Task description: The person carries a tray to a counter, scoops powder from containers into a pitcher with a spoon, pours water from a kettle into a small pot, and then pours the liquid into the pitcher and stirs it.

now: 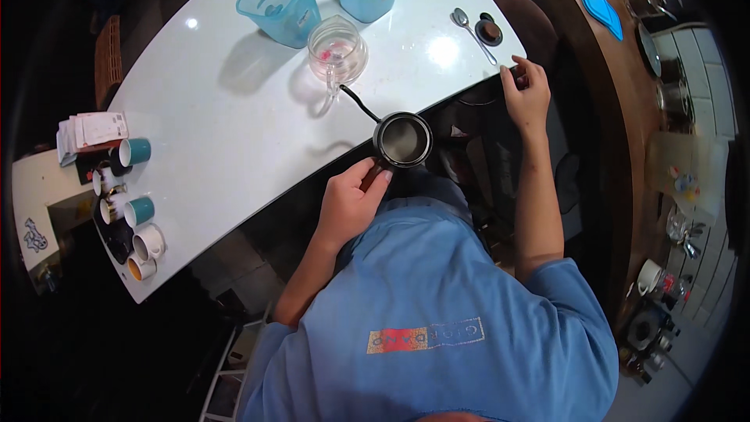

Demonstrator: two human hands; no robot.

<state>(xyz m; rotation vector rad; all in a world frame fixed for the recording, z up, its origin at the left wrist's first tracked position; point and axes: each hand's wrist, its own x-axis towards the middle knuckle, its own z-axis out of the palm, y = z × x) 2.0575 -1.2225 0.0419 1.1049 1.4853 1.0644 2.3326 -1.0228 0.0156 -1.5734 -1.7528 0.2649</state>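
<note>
My left hand (pixel 353 199) is closed round the handle of a black gooseneck kettle (pixel 403 141). The kettle has no lid on, and pale liquid seems to show inside it. Its thin spout points over the white table toward a glass jug (pixel 337 51), whose clear handle faces me. At the table's right edge my right hand (pixel 526 94) holds nothing, its fingers loosely bent and apart. Just beyond it lie a metal spoon (pixel 473 37) and a small dark round lid with a brown knob (pixel 488 31).
Two translucent blue containers (pixel 279 12) stand behind the jug, one with a utensil handle rising from it. Several cups (pixel 135 151) and some packets (pixel 92 134) line the table's left end. A wooden counter (pixel 617 109) with kitchenware runs along the right.
</note>
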